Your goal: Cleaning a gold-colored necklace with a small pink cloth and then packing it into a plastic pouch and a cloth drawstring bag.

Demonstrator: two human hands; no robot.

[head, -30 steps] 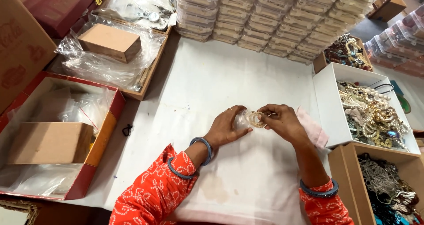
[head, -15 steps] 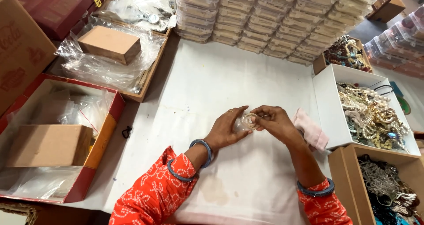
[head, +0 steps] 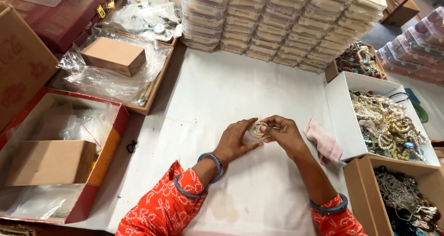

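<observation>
While wrists rest low, both hands' fingers (head: 253,125) seemingly around pearl bangle (head: 259,130).

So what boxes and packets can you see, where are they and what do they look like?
Clear lidded boxes: stacked in rows along the far edge.
Plain brown box: far left, on crinkly clear plastic.
Brown carton: inside a red tray, near left.
White open box: right, full of jewellery.
Brown open box: near right, dark beads.

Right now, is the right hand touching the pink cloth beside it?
Apart. The head view shows a strip of bare white table cover between the right hand and the pink cloth; the hand grips a beaded bracelet with the left hand.
</observation>
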